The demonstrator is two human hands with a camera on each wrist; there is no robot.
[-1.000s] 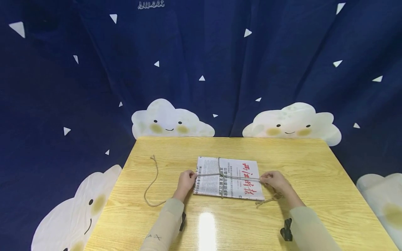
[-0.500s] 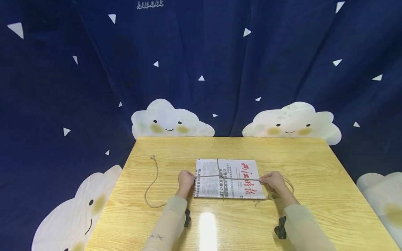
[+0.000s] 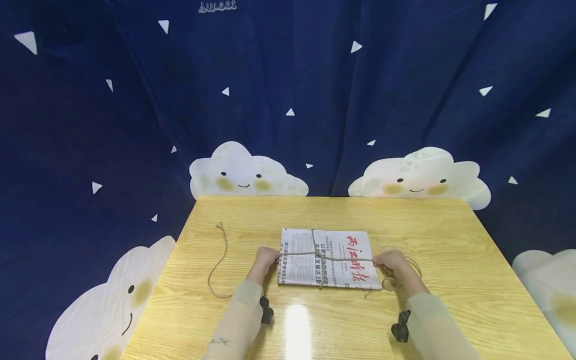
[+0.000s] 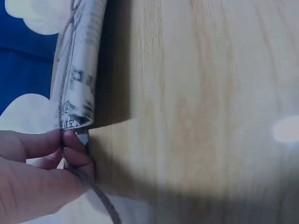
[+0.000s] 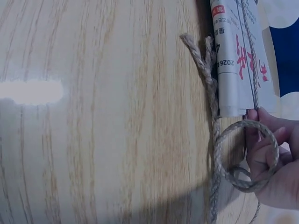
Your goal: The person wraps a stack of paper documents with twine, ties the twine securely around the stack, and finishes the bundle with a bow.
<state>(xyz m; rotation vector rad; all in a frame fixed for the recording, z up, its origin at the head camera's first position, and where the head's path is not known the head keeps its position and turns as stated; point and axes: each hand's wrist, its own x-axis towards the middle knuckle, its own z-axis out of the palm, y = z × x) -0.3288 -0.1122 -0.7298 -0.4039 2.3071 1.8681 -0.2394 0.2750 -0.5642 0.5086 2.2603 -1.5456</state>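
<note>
A folded newspaper (image 3: 299,270) with red and black print lies on the wooden table. Brown twine (image 3: 346,259) crosses over its top both ways, meeting near the middle. At the newspaper's left edge my left hand (image 3: 266,259) pinches the twine between thumb and fingers; in the left wrist view its tail (image 4: 106,203) hangs away below that hand (image 4: 44,175). My right hand (image 3: 392,262) pinches the other end at the right edge. Loops of twine (image 5: 219,154) hang beside the right hand (image 5: 275,158) in the right wrist view, and a frayed end (image 5: 198,56) lies along the newspaper's side.
A long twine tail (image 3: 215,270) curves over the left part of the table (image 3: 477,280). Behind the table hangs a dark blue curtain (image 3: 324,90) with white clouds and triangles. Black wrist cameras (image 3: 400,326) sit under both sleeves.
Both hands keep their pinch on the twine. The newspaper has shifted slightly toward me, and the right hand has moved a little lower. The loose loops by the right wrist have shifted.
</note>
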